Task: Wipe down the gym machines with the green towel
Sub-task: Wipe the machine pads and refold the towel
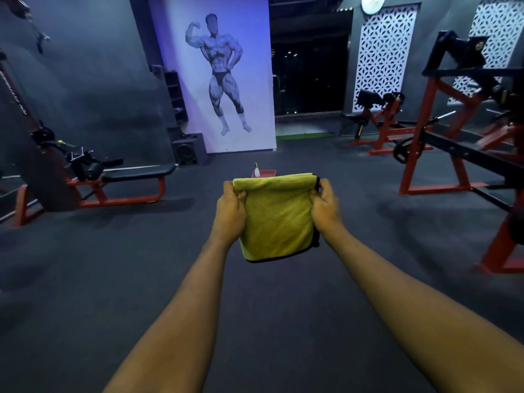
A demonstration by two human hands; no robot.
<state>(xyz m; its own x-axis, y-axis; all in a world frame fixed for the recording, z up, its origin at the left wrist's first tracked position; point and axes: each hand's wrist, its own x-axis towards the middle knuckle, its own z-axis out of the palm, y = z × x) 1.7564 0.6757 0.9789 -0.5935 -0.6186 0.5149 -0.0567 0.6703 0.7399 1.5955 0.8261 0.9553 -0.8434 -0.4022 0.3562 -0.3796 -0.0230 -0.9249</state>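
The green towel (276, 219) is hanging in mid-air in front of the person, above the dark floor (269, 321). It is folded, with its top edge rolled over into a thick band. The left hand (229, 207) is gripping the left end of that band and the right hand (326, 205) is gripping the right end. The fingers (314, 198) of each are curling round the cloth, so the towel is stretching between the two hands and drooping below them. A dark trim is showing along its bottom and right edges.

Beyond the towel's top edge, a white spray bottle (257, 171) is standing at the left end of a red tray (268, 173) on the floor; whether it is in the tray or beside it is unclear. Farther left, a cable machine (136, 173) with a black padded bench and red frame is sitting near the wall. Red-framed machines (442, 154) are standing on the right. A black speaker (187, 151) is resting beside the foot of a bodybuilder poster (224, 75) on the far wall.
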